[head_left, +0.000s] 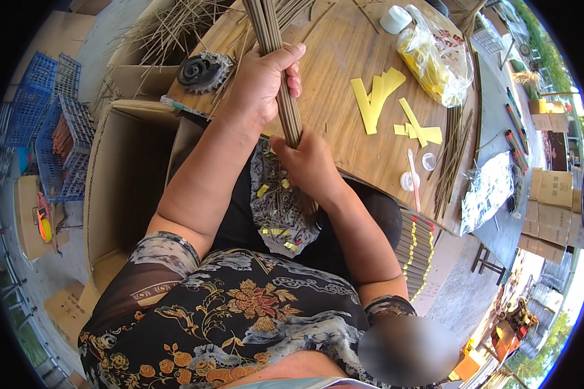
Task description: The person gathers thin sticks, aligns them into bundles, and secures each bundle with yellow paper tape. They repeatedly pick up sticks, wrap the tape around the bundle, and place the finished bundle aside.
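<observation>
Head view, looking down over a patterned blouse to a wooden table (344,97) in the upper middle of the frame; both hands clamp one bundle of thin brown sticks (276,58) that runs from the top edge down toward the lap; left hand (259,84) sits higher, fingers wrapped round the bundle from the left, thumb across the front, fingertips showing on its right side; right hand (308,162) sits just below, fist closed on the same bundle, sticks entering at the top of the fist; lower ends pass behind this hand and show just beneath it; loose sticks (169,32) scattered at upper left; dark toothed wheel (201,70) left of the left hand; yellow paper strips (379,94) right of the bundle, apart from it; clear bag of yellow material (435,61) at upper right; cardboard box (120,188) at left.
</observation>
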A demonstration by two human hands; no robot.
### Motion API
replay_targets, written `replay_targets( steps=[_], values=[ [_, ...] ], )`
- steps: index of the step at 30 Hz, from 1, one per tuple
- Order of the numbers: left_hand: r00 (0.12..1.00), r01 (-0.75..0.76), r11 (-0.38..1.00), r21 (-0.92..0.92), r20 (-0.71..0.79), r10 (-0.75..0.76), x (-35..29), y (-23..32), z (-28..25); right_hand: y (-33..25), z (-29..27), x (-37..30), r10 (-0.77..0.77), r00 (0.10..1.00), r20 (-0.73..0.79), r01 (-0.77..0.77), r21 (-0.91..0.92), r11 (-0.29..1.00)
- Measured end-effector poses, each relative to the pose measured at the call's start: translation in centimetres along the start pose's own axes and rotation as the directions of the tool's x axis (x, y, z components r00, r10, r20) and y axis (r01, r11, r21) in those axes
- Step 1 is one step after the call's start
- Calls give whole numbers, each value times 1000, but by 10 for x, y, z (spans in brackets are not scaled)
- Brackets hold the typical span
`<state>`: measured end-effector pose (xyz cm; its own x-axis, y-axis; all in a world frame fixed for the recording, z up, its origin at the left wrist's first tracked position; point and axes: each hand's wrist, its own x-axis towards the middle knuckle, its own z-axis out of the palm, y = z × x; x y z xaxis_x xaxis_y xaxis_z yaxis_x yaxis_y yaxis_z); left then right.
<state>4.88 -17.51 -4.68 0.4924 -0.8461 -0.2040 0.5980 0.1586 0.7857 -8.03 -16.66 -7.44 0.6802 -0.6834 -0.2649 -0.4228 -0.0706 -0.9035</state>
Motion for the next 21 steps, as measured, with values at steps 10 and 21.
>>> replay_targets(
  steps=[10,21],
  values=[
    [998,37,999,-22,61,-35,0,2,-3,7,0,1,25,998,59,-30,76,997],
    [988,59,993,-101,151,-44,0,4,-3,-6,-5,-4,5,989,146,-35,204,978]
  ],
)
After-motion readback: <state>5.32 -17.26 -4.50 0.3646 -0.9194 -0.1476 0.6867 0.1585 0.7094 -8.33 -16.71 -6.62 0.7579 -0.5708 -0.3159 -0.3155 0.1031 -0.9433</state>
